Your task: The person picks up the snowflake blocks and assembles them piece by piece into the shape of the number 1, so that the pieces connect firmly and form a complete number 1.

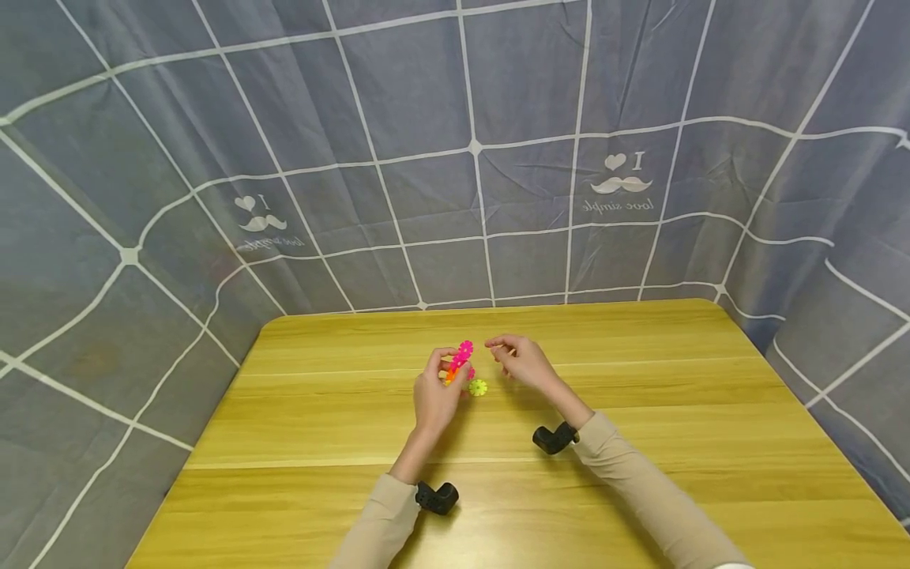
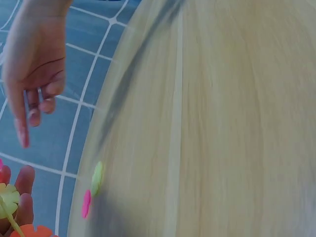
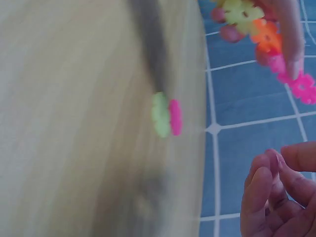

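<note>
My left hand (image 1: 436,399) pinches a joined strip of flower-shaped plastic pieces; in the right wrist view it runs from a yellow piece (image 3: 242,14) through an orange one (image 3: 266,35) to pink ones (image 3: 303,88). To its right my right hand (image 1: 524,362) hangs above the table, fingers bent loosely, holding nothing and apart from the strip. Under the hands a yellow-green flower piece (image 1: 479,387) lies on the table, with a pink piece (image 3: 176,117) close beside it.
The wooden table (image 1: 498,490) reaches back to a grey curtain (image 1: 526,190) with white lines, which also hangs at both sides. A black wrist camera (image 1: 437,498) is on the left wrist, another (image 1: 554,437) on the right.
</note>
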Action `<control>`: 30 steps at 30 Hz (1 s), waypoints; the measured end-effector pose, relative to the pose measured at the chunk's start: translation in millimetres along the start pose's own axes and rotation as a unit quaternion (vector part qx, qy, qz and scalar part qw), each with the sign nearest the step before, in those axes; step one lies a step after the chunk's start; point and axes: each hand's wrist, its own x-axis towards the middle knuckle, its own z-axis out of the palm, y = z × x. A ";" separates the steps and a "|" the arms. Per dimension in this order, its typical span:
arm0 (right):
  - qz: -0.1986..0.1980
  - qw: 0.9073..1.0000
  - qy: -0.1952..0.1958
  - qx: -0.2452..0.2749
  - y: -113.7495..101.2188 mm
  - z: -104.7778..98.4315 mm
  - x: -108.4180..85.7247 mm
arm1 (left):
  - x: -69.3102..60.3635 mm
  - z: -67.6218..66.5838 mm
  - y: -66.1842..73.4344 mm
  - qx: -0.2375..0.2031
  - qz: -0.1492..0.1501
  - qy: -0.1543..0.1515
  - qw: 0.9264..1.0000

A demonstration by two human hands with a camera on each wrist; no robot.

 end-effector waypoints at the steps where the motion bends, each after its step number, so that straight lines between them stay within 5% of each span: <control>1: -0.001 1.000 -0.001 -0.006 2.8 2.0 0.9 | 0.4 -2.0 -0.8 -0.002 -0.002 0.000 1.000; 20: 0.047 0.989 -0.043 -0.134 22.6 34.6 4.9 | 9.2 -29.3 -13.9 0.010 -0.036 0.004 0.999; 30: 0.054 0.982 -0.045 -0.173 17.8 37.1 5.8 | 11.4 -29.6 -14.7 -0.004 -0.003 0.003 1.000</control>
